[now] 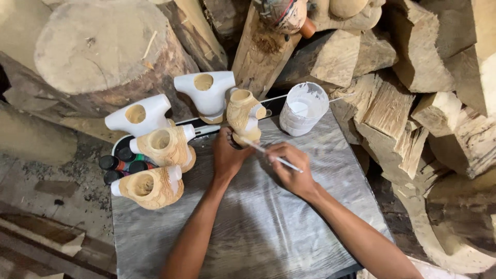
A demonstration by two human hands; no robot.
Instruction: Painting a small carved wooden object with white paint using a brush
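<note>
My left hand [227, 155] grips a carved wooden torso figure [244, 114], partly painted white, from below and holds it upright over a plastic-covered board [258, 227]. A thin paintbrush [268, 154] lies in my right hand [290, 166], its tip touching the figure's lower side. A white cup of white paint [305, 108] stands just right of the figure at the board's far edge.
Several more carved torsos stand at the left: two fully white [138, 115] [205, 93], two mostly bare wood [166, 146] [150, 188]. Small dark-capped paint bottles [122, 164] sit beside them. A big log round [103, 51] and stacked wood chunks [403, 103] surround the board.
</note>
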